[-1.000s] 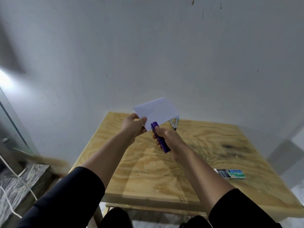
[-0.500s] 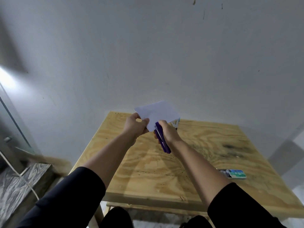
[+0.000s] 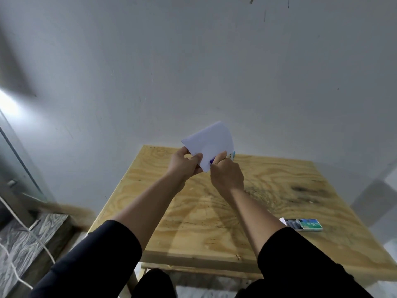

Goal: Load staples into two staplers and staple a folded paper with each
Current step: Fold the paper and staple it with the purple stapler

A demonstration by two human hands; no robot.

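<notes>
Now your right hand (image 3: pixel 226 175) has turned over, so the purple stapler (image 3: pixel 211 161) it squeezes is almost hidden, its tip on the folded paper (image 3: pixel 211 143). Your left hand (image 3: pixel 187 165) pinches the paper's near corner, above the table (image 3: pixel 279 190). You look ready to staple, I think

Purple stapler (image 3: pixel 211 161) mostly hidden by right hand (image 3: pixel 226 175); staple box (image 3: pixel 309 224) label unreadable.

One folded paper (image 3: pixel 211 145), one purple stapler (image 3: pixel 211 161) and a second stapler (image 3: pixel 232 155) partly hidden, one staple box (image 3: pixel 305 224), two hands, all over one wooden table (image 3: pixel 279 190)
</notes>
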